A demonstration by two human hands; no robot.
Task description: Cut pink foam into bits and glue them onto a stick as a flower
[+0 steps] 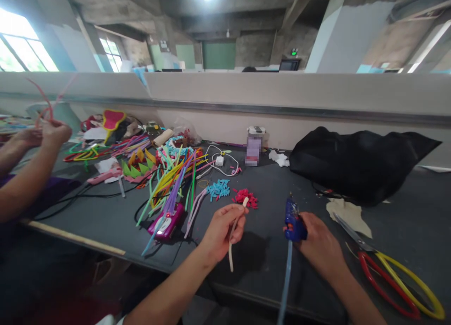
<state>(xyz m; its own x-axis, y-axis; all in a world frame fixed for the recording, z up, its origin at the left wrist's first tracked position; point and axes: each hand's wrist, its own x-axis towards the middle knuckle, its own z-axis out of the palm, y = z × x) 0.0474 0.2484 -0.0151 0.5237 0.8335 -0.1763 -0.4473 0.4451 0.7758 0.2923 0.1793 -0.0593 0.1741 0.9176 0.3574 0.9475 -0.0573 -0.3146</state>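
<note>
My left hand [222, 231] pinches a cream-coloured fuzzy stem, like a pipe cleaner [230, 257], whose thicker or folded top end sticks up above the fingers. My right hand [319, 240] is wrapped round a blue hot glue gun [293, 220], its nozzle pointing away from me. A long translucent glue stick [287, 278] trails from the gun's rear toward me. Just beyond my left hand lies a pile of short red pieces [251, 200]. Beside that sits a pile of short light-blue pieces [218, 189].
Bundled coloured pipe cleaners [176, 184] lie left of centre over a magenta device [167, 224]. Big scissors [391, 273] with red and yellow handles lie right, near a black bag [359, 160]. A pink glue gun [104, 176] and a co-worker's hands [52, 132] are at left.
</note>
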